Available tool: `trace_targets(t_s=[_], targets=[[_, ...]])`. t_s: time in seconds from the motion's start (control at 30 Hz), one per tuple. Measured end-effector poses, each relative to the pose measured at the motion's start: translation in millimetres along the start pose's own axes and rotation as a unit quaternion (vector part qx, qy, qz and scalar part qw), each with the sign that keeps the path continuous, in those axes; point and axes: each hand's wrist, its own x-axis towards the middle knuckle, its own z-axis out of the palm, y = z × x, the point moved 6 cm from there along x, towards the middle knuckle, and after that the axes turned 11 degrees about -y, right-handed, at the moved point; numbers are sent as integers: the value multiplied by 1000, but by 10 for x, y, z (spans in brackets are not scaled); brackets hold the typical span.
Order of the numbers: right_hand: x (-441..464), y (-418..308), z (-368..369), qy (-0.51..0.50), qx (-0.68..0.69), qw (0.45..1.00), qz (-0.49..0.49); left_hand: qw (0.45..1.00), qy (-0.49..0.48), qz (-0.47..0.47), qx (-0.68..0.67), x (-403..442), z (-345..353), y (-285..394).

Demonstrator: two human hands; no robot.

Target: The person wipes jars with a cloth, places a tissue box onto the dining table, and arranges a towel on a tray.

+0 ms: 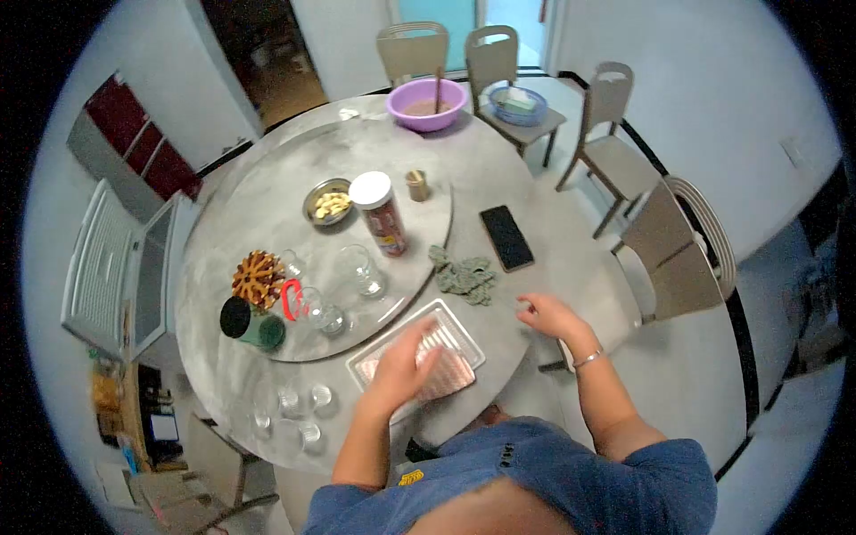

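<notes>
My left hand (406, 364) is over a white ridged plastic tray (443, 312) at the table's near edge, thumb and fingers apart. Partly under that hand lies a pinkish, rectangular ribbed item (450, 376); its kind is unclear. My right hand (548, 316) hangs by the table's right edge, fingers bent together; whatever may be between them is too small to make out. A crumpled grey-green cloth (464, 276) lies between the hands, farther back. Beyond the right hand a dark phone (506, 238) rests flat.
The turntable (406, 299) carries a white-lidded jar (379, 214), a metal bowl (328, 202) of pale pieces, glass vessels (361, 270) and a wooden trivet (259, 279). Small glasses (309, 434) stand near left. A purple basin (428, 104) sits at the back; chairs (615, 156) surround the right side.
</notes>
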Motion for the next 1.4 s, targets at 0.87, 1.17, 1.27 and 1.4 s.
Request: trace_targets(t_s=[0.87, 1.17, 1.27, 1.4], targets=[[-4262, 2773, 1364, 98, 148, 925, 336, 818, -402, 337, 235, -345, 3694, 2335], [-4984, 3874, 1436, 45, 104, 961, 254, 806, -427, 341, 226, 0, 4769, 3232], [-4727, 4147, 1024, 55, 159, 950, 263, 809, -427, 308, 262, 254, 4916, 3289], [-4373, 4503, 419, 73, 193, 953, 221, 816, -441, 231, 295, 775, 5178, 3323]])
